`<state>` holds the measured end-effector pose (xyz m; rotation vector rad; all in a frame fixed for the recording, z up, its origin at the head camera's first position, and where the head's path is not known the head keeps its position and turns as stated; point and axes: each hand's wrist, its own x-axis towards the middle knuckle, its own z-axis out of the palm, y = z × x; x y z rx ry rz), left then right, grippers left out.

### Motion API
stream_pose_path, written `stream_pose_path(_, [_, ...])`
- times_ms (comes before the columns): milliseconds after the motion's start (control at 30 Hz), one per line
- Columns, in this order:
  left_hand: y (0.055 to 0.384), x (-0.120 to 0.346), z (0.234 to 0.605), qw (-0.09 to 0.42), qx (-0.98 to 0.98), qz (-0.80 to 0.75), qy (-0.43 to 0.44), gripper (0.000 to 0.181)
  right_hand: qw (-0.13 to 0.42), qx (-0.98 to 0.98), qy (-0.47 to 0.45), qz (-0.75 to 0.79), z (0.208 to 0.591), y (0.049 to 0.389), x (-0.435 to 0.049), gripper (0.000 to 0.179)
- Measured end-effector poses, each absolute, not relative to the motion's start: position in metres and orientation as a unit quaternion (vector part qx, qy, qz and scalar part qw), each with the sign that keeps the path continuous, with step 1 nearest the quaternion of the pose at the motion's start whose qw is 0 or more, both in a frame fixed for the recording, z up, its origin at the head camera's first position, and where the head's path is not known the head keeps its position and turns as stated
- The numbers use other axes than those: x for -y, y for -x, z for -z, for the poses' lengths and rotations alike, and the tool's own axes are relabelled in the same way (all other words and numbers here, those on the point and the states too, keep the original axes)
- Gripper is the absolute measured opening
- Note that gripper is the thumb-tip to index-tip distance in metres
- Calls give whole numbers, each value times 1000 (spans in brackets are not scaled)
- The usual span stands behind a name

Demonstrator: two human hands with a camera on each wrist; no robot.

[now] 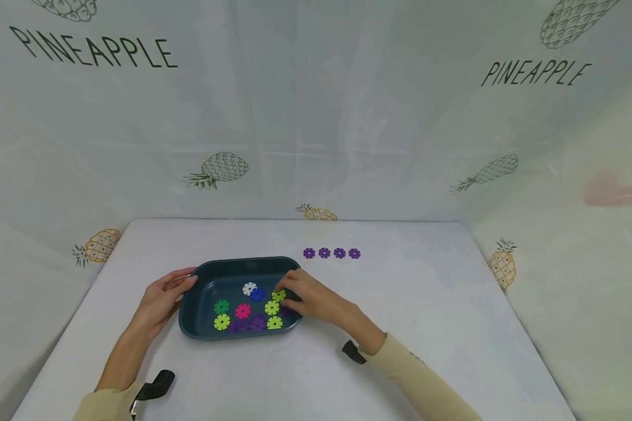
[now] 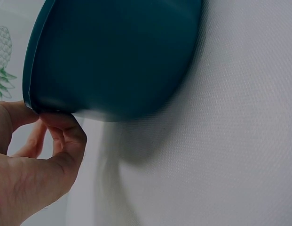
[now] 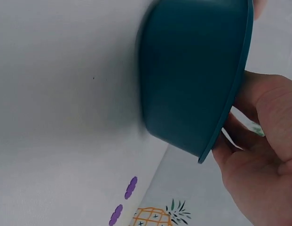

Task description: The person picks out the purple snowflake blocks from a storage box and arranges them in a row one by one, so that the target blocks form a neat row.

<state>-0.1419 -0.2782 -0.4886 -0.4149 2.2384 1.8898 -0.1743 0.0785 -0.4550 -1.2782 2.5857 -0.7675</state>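
A dark teal tray (image 1: pixel 232 267), with rounded corners, stands on the white table. Inside it lie several flat notched discs, among them a pink disc (image 1: pixel 243 311), a green disc (image 1: pixel 222 307), a blue disc (image 1: pixel 257 294) and yellow-green discs (image 1: pixel 271 307). My left hand (image 1: pixel 160 301) grips the tray's left end, thumb at the rim and fingers beneath it in the left wrist view. My right hand (image 1: pixel 311 297) reaches over the right rim, its thumb and forefinger apart around a yellow-green disc. In the right wrist view the tray wall hides those fingertips.
Beyond the tray's right corner, several purple discs (image 1: pixel 339 253) lie in a row on the white table (image 1: pixel 400 316). A pale curtain (image 1: pixel 316 117) with pineapple prints hangs behind the table's back edge.
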Motion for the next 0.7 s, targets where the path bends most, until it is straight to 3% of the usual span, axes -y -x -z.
stream_pose_path(433, [139, 281, 484, 85, -756, -636, 130, 63, 87, -897, 423, 93, 451, 170, -53, 29])
stream_pose_path(700, [139, 277, 486, 85, -753, -639, 129, 65, 67, -909, 410, 29, 458, 167, -43, 21])
